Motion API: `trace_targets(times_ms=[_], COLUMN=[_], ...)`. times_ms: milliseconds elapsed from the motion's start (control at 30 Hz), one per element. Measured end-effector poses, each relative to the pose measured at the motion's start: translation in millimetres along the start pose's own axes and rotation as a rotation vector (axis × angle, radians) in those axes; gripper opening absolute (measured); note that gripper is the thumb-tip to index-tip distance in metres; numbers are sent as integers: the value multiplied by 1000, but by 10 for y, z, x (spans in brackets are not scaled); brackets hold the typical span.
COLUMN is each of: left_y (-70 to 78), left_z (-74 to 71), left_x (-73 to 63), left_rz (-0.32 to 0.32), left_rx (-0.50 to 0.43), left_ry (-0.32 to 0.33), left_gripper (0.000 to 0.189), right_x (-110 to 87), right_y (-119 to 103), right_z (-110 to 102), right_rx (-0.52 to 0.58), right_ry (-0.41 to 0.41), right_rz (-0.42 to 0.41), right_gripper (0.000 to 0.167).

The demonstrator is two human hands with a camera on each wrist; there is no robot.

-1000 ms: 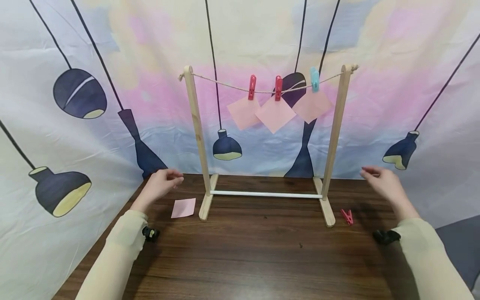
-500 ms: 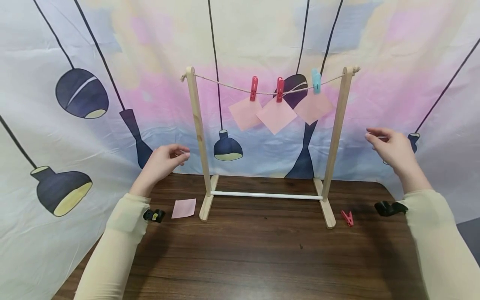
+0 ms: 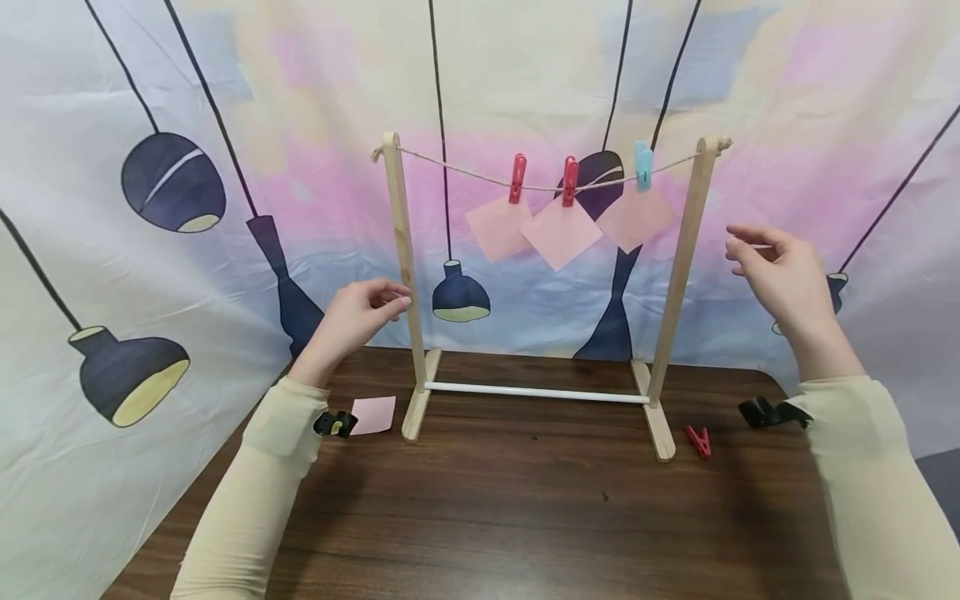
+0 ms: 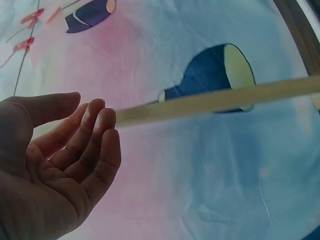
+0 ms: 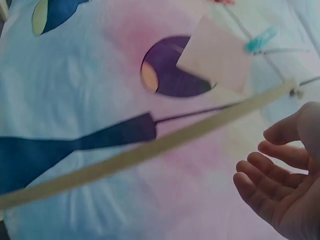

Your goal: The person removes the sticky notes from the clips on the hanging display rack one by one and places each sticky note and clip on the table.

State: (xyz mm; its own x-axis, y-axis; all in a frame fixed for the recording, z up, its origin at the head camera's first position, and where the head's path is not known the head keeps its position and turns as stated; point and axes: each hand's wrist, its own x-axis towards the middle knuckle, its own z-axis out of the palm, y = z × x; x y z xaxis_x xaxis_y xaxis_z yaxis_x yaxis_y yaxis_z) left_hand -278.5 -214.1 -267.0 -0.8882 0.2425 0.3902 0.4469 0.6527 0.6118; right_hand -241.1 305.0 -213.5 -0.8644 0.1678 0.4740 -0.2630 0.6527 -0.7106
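My left hand [image 3: 363, 315] is raised beside the rack's left post [image 3: 401, 242], fingers loosely bent and nothing in them; its fingertips overlap the post in the head view. To the right of the right post [image 3: 682, 267], my right hand [image 3: 783, 271] hovers with relaxed, bare fingers. A string [image 3: 465, 173] runs between the post tops. Two red clothespins [image 3: 518, 178] and a light blue clothespin [image 3: 642, 166] pin pink paper squares [image 3: 561, 232] to it. In the right wrist view, one hanging paper square [image 5: 217, 55] shows near the blue clothespin [image 5: 261, 40].
On the brown table [image 3: 495, 508], a loose pink paper square [image 3: 373, 415] lies left of the rack, partly behind the left wrist camera [image 3: 335, 423]. A red clothespin [image 3: 699, 442] lies right of the rack's right foot [image 3: 658, 429]. A lamp-printed cloth [image 3: 330, 83] hangs behind.
Both hands have risen from lower beside the rack. The left hand has also moved right, toward the left post. The papers and clothespins stay as they were.
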Motion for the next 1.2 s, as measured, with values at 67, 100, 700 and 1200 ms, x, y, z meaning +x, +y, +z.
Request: trace_targets(times_ms=[67,100,700,1200], left_y=[45,68,420,587], left_z=[28,42,352,711], left_x=[26,40,338,572], left_rz=[11,18,75,84], left_rx=[-22,-37,-230,-549], left_ry=[5,7,74,77], left_gripper=[30,30,35,36], right_x=[3,6,191,297], right_y=[-91,-139,-1059,-1631], right_z=[20,32,352,646], right_rx=[25,41,272,295], right_ry=[24,35,36,-62], right_rz=[-8,-13,-177,-237], right_gripper=[50,49,37,34])
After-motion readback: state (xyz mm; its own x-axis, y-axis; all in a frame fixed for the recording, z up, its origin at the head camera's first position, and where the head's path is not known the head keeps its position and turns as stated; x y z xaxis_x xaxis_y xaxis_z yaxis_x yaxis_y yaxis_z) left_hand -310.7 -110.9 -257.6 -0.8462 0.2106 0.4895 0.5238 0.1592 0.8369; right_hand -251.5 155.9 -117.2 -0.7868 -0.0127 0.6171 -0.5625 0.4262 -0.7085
